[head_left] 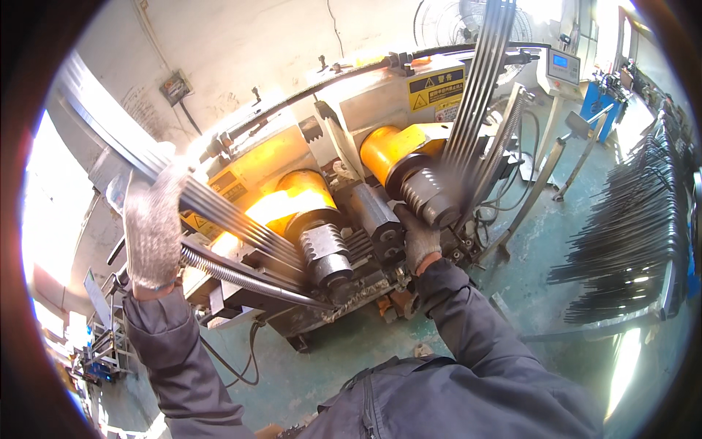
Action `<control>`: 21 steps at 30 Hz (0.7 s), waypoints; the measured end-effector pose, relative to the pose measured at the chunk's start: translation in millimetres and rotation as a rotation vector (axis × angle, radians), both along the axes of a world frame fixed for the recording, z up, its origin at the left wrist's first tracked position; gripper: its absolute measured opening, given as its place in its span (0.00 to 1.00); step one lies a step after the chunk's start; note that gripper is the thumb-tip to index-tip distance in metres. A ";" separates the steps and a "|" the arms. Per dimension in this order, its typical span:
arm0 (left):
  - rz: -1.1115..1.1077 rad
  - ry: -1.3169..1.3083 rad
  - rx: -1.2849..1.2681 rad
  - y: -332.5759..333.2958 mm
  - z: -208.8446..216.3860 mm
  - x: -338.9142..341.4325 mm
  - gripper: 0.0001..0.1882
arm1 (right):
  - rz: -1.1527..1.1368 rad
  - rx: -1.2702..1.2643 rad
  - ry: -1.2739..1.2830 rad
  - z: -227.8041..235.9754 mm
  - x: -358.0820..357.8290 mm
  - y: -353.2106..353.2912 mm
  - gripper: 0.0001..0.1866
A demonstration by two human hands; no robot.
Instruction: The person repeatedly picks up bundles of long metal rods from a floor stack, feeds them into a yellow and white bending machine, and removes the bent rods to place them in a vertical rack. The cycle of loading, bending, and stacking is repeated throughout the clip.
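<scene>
My left hand [153,230], in a pale knit glove, is closed around several long metal rods [234,219] lying side by side. They run from the upper left down to a grooved steel roller [322,245] on a yellow housing [296,194]. My right hand [422,240], also gloved, reaches in between a dark steel block [371,212] and a second grooved roller [430,196]; its fingers are mostly hidden there. Another set of rods [479,80] rises steeply beside that second roller, blurred at its lower end.
A coiled metal spring guide [234,276] slants below the left rods. At the upper right stands a control box [561,69] with a small blue screen. Many dark rods [621,234] are heaped on a rack at the right. Cables hang near the machine, and a fan [468,25] stands behind.
</scene>
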State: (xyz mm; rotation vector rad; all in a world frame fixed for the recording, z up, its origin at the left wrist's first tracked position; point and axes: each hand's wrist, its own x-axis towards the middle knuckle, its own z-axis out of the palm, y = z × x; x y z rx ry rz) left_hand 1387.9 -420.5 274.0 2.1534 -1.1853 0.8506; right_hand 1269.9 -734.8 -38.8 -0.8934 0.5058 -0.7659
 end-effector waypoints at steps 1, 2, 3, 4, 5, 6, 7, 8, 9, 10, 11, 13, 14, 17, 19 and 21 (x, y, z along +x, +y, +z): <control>-0.017 0.233 -0.139 -14.0 0.8 -1.7 0.13 | -0.007 -0.012 -0.010 0.9 -0.9 0.2 0.16; -0.103 0.088 -0.088 -26.2 3.3 -3.3 0.13 | -0.015 -0.020 0.018 1.8 -1.5 0.1 0.16; -0.132 0.103 -0.055 -36.7 7.9 -4.5 0.13 | -0.012 -0.025 0.033 2.4 -2.1 0.0 0.15; -0.139 0.092 -0.004 -44.8 12.4 -6.2 0.13 | -0.002 -0.029 0.033 2.7 -2.6 -0.1 0.15; -0.157 0.208 -0.022 -54.6 15.0 -6.8 0.16 | -0.009 -0.073 0.051 2.7 -3.1 -0.3 0.14; -0.007 0.344 -0.113 -56.7 17.1 -11.5 0.19 | -0.011 -0.117 0.055 2.3 -3.7 -0.5 0.14; 0.013 0.359 -0.116 -60.0 17.8 -14.7 0.19 | -0.022 -0.158 0.050 1.7 -3.8 -1.0 0.14; -0.021 0.384 -0.165 -60.6 18.9 -18.4 0.20 | -0.009 -0.157 0.066 0.7 -4.2 -1.6 0.14; -0.033 0.337 -0.132 -61.2 19.9 -20.7 0.20 | -0.012 -0.150 0.074 -0.2 -3.9 -2.5 0.14; -0.021 0.321 -0.105 -60.7 20.1 -23.2 0.20 | -0.014 -0.143 0.087 -1.7 -3.9 -3.6 0.13; 0.001 0.312 -0.093 -59.8 20.2 -24.8 0.20 | 0.003 -0.151 0.080 -3.4 -3.9 -4.5 0.15; 0.006 0.359 -0.097 -58.6 19.5 -26.3 0.21 | 0.032 -0.173 0.060 -6.8 -3.7 -6.8 0.18; -0.010 0.368 -0.118 -58.7 19.3 -25.9 0.21 | 0.030 -0.181 0.063 -8.3 -3.3 -7.7 0.18; -0.114 0.397 -0.145 -60.3 19.1 -23.2 0.23 | 0.018 -0.202 0.071 -11.3 -2.1 -9.2 0.18; -0.095 0.415 -0.141 -61.2 19.3 -22.2 0.22 | 0.019 -0.209 0.097 -12.2 -1.4 -9.0 0.17; -0.063 0.428 -0.135 -62.0 18.9 -22.7 0.22 | 0.011 -0.174 0.073 -12.8 -1.2 -8.5 0.17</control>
